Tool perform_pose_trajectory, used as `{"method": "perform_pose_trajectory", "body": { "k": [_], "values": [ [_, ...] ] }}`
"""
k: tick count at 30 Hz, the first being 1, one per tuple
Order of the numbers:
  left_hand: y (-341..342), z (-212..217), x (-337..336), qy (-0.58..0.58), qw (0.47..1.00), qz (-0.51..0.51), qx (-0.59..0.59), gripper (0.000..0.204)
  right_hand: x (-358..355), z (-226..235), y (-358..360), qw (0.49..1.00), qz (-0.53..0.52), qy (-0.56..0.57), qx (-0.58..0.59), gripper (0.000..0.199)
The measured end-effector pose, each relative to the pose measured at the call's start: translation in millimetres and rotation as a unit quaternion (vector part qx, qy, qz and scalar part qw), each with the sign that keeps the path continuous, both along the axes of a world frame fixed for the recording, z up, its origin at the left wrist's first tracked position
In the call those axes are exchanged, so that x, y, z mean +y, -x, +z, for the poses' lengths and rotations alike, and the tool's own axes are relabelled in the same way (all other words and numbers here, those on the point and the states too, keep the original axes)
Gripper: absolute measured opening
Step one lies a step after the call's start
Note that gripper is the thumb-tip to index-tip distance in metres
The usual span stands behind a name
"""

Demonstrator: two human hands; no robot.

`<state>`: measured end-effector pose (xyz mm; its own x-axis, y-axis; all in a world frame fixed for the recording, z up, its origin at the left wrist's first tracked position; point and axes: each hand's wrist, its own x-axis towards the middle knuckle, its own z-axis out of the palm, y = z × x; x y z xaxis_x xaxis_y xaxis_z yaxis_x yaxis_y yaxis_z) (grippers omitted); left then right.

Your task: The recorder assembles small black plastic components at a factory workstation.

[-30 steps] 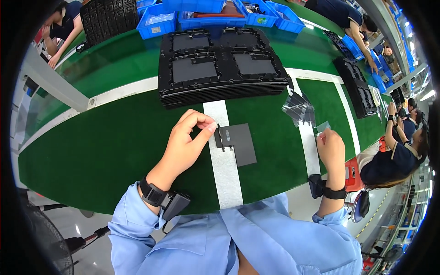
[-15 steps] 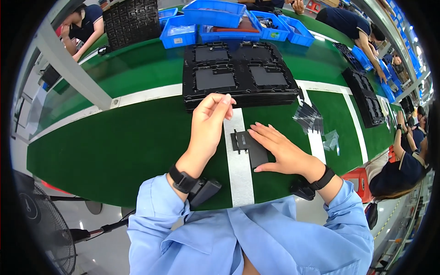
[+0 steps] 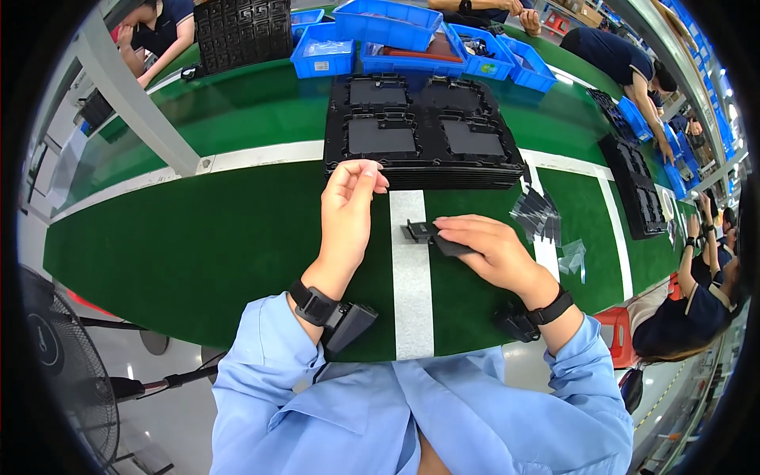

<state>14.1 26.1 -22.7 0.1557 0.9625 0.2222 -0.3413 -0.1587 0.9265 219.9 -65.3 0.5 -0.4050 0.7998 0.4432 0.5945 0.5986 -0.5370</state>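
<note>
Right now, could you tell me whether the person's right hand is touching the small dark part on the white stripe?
Touching. The head view shows the right hand lying flat over the dark part, its fingers pressing it down.

Blue bins (image 3: 393,22) line the far edge of the green belt (image 3: 198,245); a fan (image 3: 55,372) stands lower left.

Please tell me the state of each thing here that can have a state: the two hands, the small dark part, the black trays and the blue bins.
Left hand: raised above the belt, fingers pinched together, what they hold is too small to tell.
Right hand: flat, pressing on the part.
Small dark flat part: lying on the white stripe, mostly covered.
Black trays: stacked, top pockets filled with dark panels.
Blue bins: open, some holding items.
</note>
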Motion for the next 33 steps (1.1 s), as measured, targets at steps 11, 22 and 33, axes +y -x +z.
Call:
{"method": "perform_pose_trajectory", "body": {
  "k": [11, 22, 33],
  "values": [
    [5, 26, -25, -0.081, 0.994, -0.074, -0.003, 0.023, 7, 3, 27, 0.708, 0.030, 0.302, 0.637, 0.029],
    [12, 26, -22, 0.008, 0.991, -0.133, -0.004, 0.016, -7, 1, 32, 0.915, -0.153, 0.141, 0.345, 0.013],
    [-3, 6, -35, 0.222, 0.811, -0.433, -0.323, 0.058, -5, 2, 33, 0.906, -0.042, 0.159, 0.390, 0.011]
  ]
}}
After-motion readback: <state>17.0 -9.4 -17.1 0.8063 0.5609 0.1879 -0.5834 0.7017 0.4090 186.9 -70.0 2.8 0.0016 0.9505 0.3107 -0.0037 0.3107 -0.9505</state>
